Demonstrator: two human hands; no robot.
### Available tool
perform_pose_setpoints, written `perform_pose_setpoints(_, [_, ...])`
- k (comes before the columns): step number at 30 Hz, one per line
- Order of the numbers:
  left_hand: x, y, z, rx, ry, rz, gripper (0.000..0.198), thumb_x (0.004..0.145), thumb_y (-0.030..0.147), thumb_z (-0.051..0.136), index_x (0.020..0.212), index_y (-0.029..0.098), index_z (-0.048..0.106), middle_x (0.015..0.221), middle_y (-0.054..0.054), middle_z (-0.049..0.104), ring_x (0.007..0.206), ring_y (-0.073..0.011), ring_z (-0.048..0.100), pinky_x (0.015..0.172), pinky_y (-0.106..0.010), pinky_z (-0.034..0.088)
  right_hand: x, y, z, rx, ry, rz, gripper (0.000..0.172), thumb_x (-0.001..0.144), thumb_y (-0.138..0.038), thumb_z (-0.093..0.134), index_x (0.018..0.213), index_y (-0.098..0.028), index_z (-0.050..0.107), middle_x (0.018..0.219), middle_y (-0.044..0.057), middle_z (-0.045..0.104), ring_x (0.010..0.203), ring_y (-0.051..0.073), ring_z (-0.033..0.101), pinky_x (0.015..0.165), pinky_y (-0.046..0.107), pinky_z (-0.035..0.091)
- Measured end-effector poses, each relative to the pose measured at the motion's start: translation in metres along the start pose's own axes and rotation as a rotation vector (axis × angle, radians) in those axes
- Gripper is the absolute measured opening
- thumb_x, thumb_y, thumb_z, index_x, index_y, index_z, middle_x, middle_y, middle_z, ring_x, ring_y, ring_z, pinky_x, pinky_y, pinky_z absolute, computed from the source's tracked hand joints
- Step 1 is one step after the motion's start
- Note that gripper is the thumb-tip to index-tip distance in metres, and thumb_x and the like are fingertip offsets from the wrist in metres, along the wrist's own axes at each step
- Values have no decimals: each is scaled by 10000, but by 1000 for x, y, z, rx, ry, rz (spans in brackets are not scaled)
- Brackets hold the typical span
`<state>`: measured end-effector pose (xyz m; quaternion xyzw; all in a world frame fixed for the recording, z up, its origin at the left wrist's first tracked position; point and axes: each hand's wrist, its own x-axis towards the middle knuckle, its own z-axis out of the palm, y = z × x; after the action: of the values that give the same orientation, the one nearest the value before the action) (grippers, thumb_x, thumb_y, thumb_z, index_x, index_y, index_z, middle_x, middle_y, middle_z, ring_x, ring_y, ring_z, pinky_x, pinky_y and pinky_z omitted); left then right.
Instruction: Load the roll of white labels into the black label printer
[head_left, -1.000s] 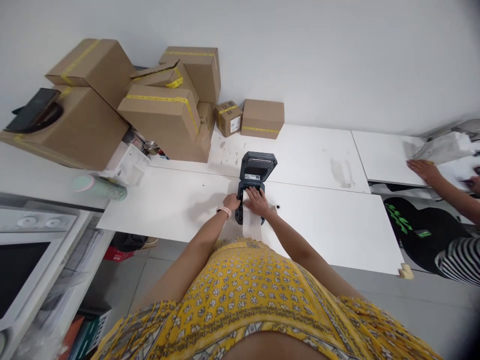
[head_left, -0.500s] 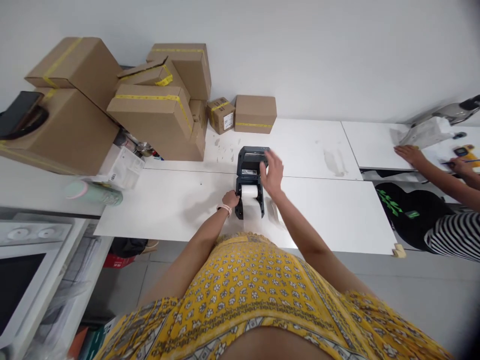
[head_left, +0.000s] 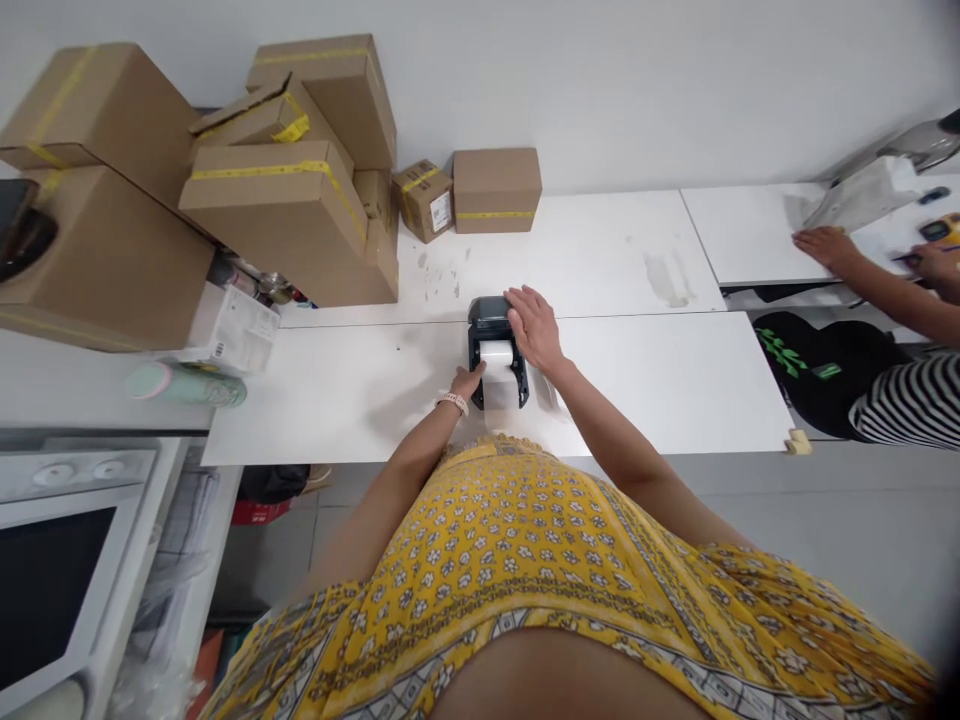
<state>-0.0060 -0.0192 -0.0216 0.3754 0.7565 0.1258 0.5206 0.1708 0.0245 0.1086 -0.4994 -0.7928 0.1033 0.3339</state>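
Note:
A dark label printer (head_left: 472,362) stands on the white table in front of me, its lid (head_left: 490,309) raised partway. Inside it sits a white label roll (head_left: 496,353), and a strip of label paper (head_left: 501,396) runs from the roll toward my body. My left hand (head_left: 466,383), with a pale pink band at the wrist, grips the printer's left side, fingertips close to the roll. Stretched over the lid's right side, my right hand (head_left: 536,326) touches it with flat fingers and holds nothing.
Cardboard boxes (head_left: 292,220) with yellow tape are stacked at the left, and smaller ones (head_left: 496,190) stand by the wall. A green bottle (head_left: 187,384) lies at the left edge. A co-worker's arm (head_left: 885,290) rests on the table at the right, above a black chair (head_left: 817,370).
The printer's lid has swung down from upright toward the roll. My right hand has come onto the lid, and my left fingers have moved nearer the roll. The view has shifted slightly.

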Motion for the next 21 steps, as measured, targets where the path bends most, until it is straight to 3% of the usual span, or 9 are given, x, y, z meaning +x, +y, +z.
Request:
perform_pose_setpoints(3, [-3,-4,10,51,-19,7,953,680,541,793,1401,50,409,1377,-273,525,1238,-352,550,899,-351,465,-38,-7,3,-4,-8,-1,518,1036,-449,202,1409,-244,497,1437,53,532,1415,233,363,1153,483,318])
perform_pose_setpoints(7, [-16,-22,9,58,-134,112,764,695,490,791,1302,116,515,1252,-207,638,1128,-310,620,852,-335,484,-86,-3,18,21,-62,61,480,1035,-417,244,1337,-246,576,1372,50,594,1351,230,452,1115,460,384])
perform_pose_setpoints(11, [-32,-41,-6,63,-259,138,680,667,394,812,1255,159,563,1130,-144,703,1041,-269,655,807,-312,506,-125,3,39,33,-146,119,463,1032,-374,267,1310,-213,601,1407,66,570,1369,237,441,1087,464,411])
perform_pose_setpoints(15, [-42,-58,-27,96,-473,53,636,638,297,806,1224,164,597,1082,-117,716,1004,-259,663,801,-320,520,-149,3,54,4,-182,124,476,1025,-325,271,1455,-221,447,1538,47,416,1466,226,291,1133,487,341])
perform_pose_setpoints(16, [-42,-59,-32,107,-481,19,585,663,284,780,1207,152,609,1083,-127,714,991,-262,668,808,-333,522,-153,3,56,-14,-191,119,486,1024,-318,269,1481,-225,406,1558,40,382,1480,220,257,1159,492,298])
perform_pose_setpoints(18, [-39,-55,-38,110,-332,20,451,772,296,678,1188,131,620,1118,-156,699,1000,-270,669,854,-375,515,-158,4,59,-55,-226,98,514,1019,-333,287,1520,-226,331,1589,36,318,1498,221,204,1200,505,200])
perform_pose_setpoints(21, [-33,-30,-33,85,215,208,420,947,341,416,1266,120,575,1271,-187,625,1187,-284,588,1009,-447,433,-164,8,61,-109,-297,41,617,997,-411,358,1558,-194,220,1621,61,218,1512,243,139,1222,517,93])
